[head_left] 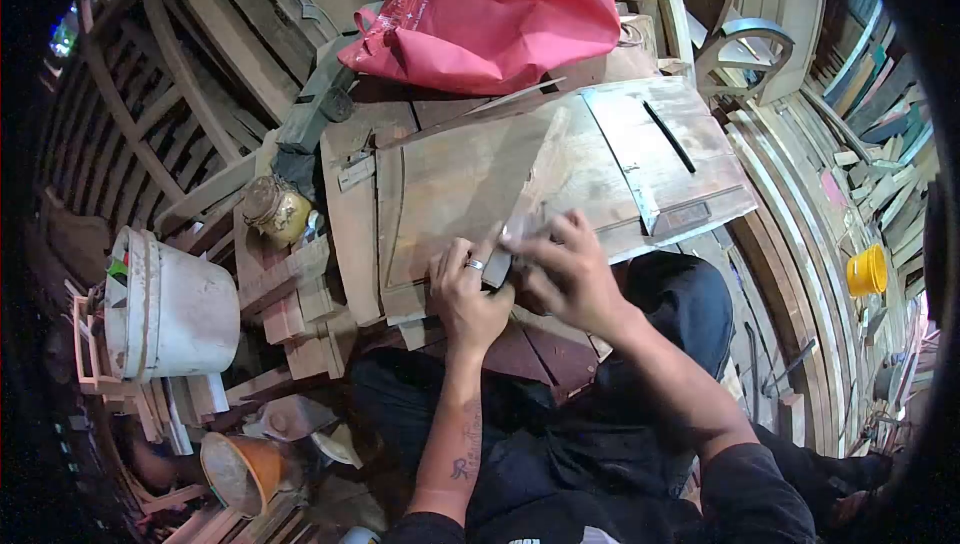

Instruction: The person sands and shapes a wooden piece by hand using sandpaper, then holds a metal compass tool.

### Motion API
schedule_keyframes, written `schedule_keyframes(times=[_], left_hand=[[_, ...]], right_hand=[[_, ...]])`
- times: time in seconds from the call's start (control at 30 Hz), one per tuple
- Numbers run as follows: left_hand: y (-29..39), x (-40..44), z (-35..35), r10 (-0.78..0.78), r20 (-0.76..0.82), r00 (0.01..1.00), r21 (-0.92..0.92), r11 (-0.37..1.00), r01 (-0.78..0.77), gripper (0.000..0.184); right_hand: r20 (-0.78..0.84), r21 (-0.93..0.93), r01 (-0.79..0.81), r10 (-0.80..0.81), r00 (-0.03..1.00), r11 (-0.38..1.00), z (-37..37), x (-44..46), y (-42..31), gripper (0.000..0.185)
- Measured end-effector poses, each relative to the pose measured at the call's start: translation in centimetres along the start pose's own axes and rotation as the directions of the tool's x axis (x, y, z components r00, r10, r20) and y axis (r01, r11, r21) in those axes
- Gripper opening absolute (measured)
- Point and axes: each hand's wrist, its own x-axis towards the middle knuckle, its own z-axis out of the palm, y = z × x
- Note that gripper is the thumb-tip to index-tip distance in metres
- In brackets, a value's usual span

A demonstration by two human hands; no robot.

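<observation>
At the near edge of a pale wooden panel point(450, 184), my left hand point(472, 296), with a ring on one finger, is closed around a small dark-grey block point(496, 266). Close on its right, my right hand point(570, 272) is smeared by motion, its fingers bent near the block's upper end. What those fingers hold, if anything, is too blurred to make out. A thin strip of wood point(545, 159) runs up the panel from the hands. Farther right on the panel lie a metal ruler point(618, 156) and a black stick point(668, 137).
A red bag point(500, 19) lies beyond the panel. At the left are a glass jar point(277, 208), a white bucket point(185, 309) and an orange bucket point(240, 472). Long boards point(790, 254) and a yellow container point(866, 271) are at the right.
</observation>
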Motion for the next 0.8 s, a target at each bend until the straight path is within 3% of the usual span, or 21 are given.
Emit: schedule_keyframes(times=[0.13, 0.23, 0.37, 0.53, 0.67, 0.8], left_hand=[[-0.2, 0.2, 0.5, 0.009, -0.030, 1.000, -0.051, 0.999, -0.010, 0.060], [-0.8, 0.0, 0.7, 0.048, -0.054, 0.997, -0.041, 0.998, -0.050, 0.057], [-0.6, -0.1, 0.6, 0.015, -0.016, 1.000, -0.035, 0.999, -0.015, 0.058], [0.0, 0.0, 0.2, 0.016, -0.039, 0.999, -0.041, 0.999, -0.018, 0.058], [-0.3, -0.2, 0.2, 0.030, -0.052, 0.998, -0.036, 0.999, -0.032, 0.062], [-0.2, -0.1, 0.1, 0.024, -0.010, 1.000, -0.024, 0.999, -0.024, 0.061]], right_hand=[[-0.043, -0.027, -0.068, 0.066, 0.997, 0.997, 0.3, 0.3, 0.3, 0.042], [0.039, 0.033, -0.001, 0.000, 0.999, 0.999, 0.4, -0.2, -1.1, 0.046], [0.030, 0.058, 0.031, -0.032, 0.999, 0.998, 0.0, 0.1, -0.2, 0.050], [-0.037, 0.004, -0.060, 0.060, 0.998, 0.998, 0.2, 0.6, 0.5, 0.047], [0.072, 0.072, 0.008, -0.013, 0.997, 0.997, 0.4, -0.6, -1.4, 0.046], [0.026, 0.056, 0.009, -0.011, 1.000, 0.998, -0.1, 0.1, 0.6, 0.045]])
